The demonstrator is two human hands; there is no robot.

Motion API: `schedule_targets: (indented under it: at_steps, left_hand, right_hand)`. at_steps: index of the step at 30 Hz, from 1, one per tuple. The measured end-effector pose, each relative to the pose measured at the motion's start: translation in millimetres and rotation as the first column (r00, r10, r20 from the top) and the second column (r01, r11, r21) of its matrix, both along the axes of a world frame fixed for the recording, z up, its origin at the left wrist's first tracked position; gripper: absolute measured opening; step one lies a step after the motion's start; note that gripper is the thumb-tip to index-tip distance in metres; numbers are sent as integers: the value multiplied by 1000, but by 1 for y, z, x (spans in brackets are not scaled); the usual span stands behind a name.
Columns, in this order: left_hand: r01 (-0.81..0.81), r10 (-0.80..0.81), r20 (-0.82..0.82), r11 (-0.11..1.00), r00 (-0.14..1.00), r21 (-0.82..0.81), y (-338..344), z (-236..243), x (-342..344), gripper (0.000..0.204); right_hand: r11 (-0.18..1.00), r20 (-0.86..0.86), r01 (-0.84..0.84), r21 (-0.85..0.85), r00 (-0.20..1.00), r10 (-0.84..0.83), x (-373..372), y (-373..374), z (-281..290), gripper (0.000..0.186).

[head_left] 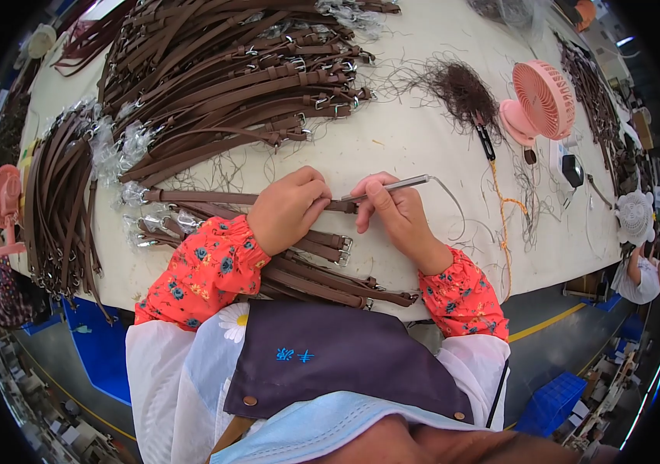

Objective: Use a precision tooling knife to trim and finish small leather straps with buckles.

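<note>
My left hand (pixel 291 213) pinches a brown leather strap (pixel 214 198) that lies crosswise on the white table, its left end near clear plastic wrapping. My right hand (pixel 396 216), fingers curled, grips a slim silver pen-like tool (pixel 409 183) with a thin wire; its tip is at the strap's right part, close to my left fingertips. More brown straps with silver buckles (pixel 317 246) lie just below, partly hidden by my hands and forearms.
Strap piles (pixel 229 66) (pixel 59 197) cover the back and left. Pink fans (pixel 542 100) (pixel 4 193), a thread tangle (pixel 457 89), black snips (pixel 486 139) and an orange cord (pixel 512 201) are around. Co-workers (pixel 639 278) are at both edges; a blue crate (pixel 550 402) is below right.
</note>
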State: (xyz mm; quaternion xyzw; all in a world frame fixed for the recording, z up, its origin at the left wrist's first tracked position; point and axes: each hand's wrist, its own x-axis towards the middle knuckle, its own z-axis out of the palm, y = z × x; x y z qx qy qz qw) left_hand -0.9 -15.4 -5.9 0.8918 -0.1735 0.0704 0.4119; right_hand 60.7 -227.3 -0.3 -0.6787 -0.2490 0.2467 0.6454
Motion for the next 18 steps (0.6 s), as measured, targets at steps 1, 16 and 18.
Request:
schedule_targets:
  at_steps: [1,16,18]
  left_hand:
    - [-26,26,-10,1000,1000,9,-2,0,1,11]
    - [-80,73,-128,996,989,-46,-2,4,1,6]
    - [-81,73,-137,995,988,-53,-2,6,0,6]
  right_hand:
    - [1000,-7,1,8,1000,-1,0,0,0,39]
    - [1000,-3,-17,2,1000,17,0,1,-1,42]
    - [1000,-6,-19,0,1000,19,0,1,-1,42]
